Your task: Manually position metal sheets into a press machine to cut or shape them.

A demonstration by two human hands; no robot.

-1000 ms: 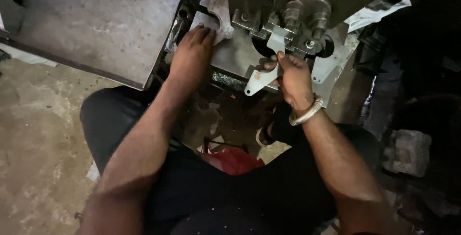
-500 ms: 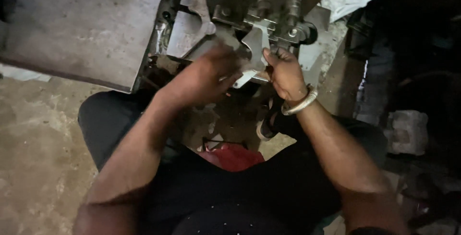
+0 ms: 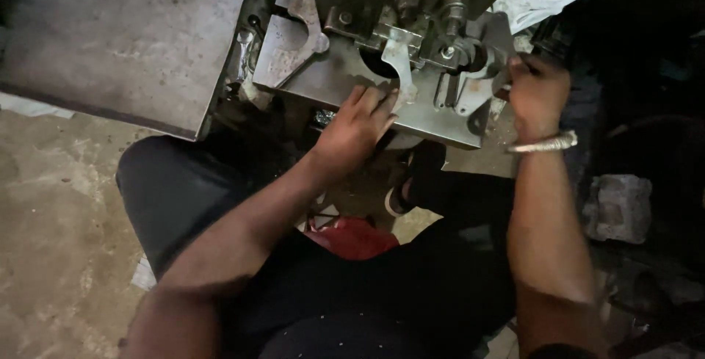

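Note:
My left hand (image 3: 360, 125) lies on the grey steel bed (image 3: 308, 84) of a small metal press (image 3: 433, 3). Its fingertips hold a curved flat metal blank (image 3: 400, 73) that stands up under the press head. My right hand (image 3: 537, 91), with a metal bangle (image 3: 545, 143) on the wrist, is curled shut at the machine's right side. Its fingers grip the edge of a pale flat metal piece (image 3: 477, 93). What lies under that hand's palm is hidden.
Another curved blank (image 3: 305, 14) rests on the bed's far left. A large grey steel slab (image 3: 125, 43) sits to the left over the concrete floor (image 3: 51, 219). A stone block (image 3: 617, 208) lies at the right. A red cloth (image 3: 352, 238) and a sandal (image 3: 411, 183) are between my knees.
My right hand let go of the curved blank and moved right to the machine's side. My left hand came across from the left and took hold of the blank.

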